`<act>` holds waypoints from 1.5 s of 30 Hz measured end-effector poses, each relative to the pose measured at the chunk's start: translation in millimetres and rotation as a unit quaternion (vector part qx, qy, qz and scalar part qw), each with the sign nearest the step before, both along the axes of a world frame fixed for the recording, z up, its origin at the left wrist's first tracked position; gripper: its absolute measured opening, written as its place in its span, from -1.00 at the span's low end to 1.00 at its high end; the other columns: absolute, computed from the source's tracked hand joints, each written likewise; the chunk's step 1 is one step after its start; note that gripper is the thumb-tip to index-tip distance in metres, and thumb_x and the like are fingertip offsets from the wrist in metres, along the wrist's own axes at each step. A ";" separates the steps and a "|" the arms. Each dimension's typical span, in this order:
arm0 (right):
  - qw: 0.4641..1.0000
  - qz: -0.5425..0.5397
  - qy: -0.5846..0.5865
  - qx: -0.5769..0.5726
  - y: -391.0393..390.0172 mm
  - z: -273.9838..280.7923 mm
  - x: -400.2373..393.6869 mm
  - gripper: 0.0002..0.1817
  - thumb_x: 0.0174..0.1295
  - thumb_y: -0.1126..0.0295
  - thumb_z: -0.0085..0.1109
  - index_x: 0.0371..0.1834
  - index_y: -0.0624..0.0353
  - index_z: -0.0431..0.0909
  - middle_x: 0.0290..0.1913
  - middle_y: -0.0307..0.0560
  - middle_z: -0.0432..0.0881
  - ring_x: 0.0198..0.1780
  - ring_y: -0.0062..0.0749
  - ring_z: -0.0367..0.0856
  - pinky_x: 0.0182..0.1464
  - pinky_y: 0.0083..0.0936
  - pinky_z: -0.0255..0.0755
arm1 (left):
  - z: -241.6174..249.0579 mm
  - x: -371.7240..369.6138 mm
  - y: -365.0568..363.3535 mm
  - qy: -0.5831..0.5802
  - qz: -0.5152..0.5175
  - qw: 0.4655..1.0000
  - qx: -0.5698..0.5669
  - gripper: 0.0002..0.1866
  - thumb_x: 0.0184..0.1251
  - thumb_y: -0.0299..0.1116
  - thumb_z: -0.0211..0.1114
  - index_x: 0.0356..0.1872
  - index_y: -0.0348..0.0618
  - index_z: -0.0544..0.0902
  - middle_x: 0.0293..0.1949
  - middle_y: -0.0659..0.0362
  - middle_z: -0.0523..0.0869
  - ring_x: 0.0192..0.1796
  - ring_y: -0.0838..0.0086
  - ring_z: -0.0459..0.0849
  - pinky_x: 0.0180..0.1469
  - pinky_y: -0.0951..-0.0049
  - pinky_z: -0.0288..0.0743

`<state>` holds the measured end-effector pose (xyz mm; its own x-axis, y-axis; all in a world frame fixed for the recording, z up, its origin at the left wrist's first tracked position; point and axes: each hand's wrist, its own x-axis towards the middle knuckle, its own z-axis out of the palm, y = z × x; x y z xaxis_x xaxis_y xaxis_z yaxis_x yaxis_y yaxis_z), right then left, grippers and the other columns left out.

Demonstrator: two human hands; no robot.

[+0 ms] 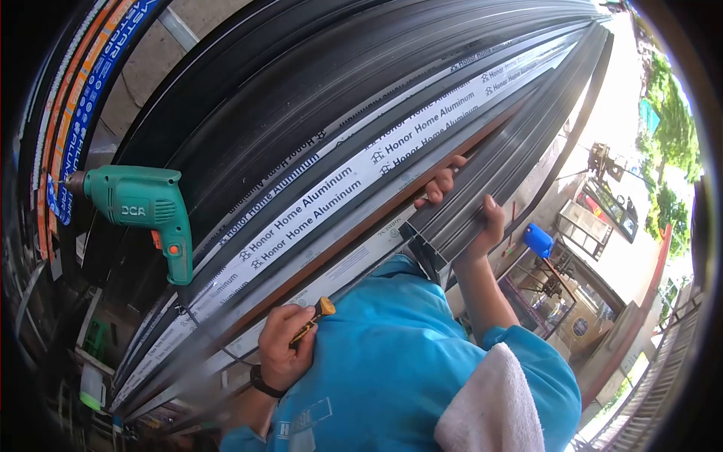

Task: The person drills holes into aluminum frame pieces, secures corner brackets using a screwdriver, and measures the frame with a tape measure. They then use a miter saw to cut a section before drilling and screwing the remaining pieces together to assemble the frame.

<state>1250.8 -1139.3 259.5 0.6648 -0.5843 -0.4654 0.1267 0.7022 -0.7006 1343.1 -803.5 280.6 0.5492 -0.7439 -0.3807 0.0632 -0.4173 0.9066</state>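
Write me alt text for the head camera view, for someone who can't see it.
A person's right hand holds a long dark profile, while the left hand holds a yellow-and-black tool, in front of a blue shirt. A green drill lies beside long white strips printed "Honor Home Aluminum".

The left hand [285,345] is curled tight, the right hand [488,230] (forearm [486,295] bare) half-curled.
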 end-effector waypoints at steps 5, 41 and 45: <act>0.999 0.001 -0.030 0.026 -1.6 -6.4 -5.2 -0.12 0.21 -0.05 0.22 0.47 0.24 0.13 -0.07 -0.01 0.35 0.05 -0.22 0.53 0.21 0.04 0.63 | -9.6 3.4 11.2 0.670 0.186 0.718 -0.007 -0.61 0.42 -0.46 0.38 0.21 -0.31 0.58 0.00 0.11 0.75 -0.04 0.47 0.73 0.01 0.43 0.63; 0.998 0.008 -0.045 0.030 -2.5 -9.8 -8.3 -0.10 0.16 -0.04 0.28 0.46 0.21 0.14 -0.05 -0.02 0.37 0.07 -0.21 0.52 0.26 0.06 0.58 | -3.1 17.3 2.8 0.240 -0.005 0.970 -0.034 -0.55 0.29 -0.66 0.39 0.21 -0.24 0.61 0.07 -0.02 0.72 0.03 0.31 0.75 0.08 0.36 0.63; 0.999 0.011 -0.045 0.025 -3.0 -12.2 -8.6 -0.15 0.15 -0.06 0.20 0.43 0.19 0.18 -0.08 -0.01 0.41 0.06 -0.19 0.56 0.25 0.08 0.61 | -4.4 9.0 1.7 -0.013 -0.052 0.999 -0.006 -0.60 0.34 -0.59 0.39 0.19 -0.26 0.61 0.09 -0.05 0.71 0.04 0.24 0.75 0.04 0.32 0.67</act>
<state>1242.2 -1142.3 247.3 0.7174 -0.5468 -0.4315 0.1722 0.7395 -0.6508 1352.1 -801.8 276.2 0.4784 -0.8016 -0.3587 -0.0033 -0.4101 0.9120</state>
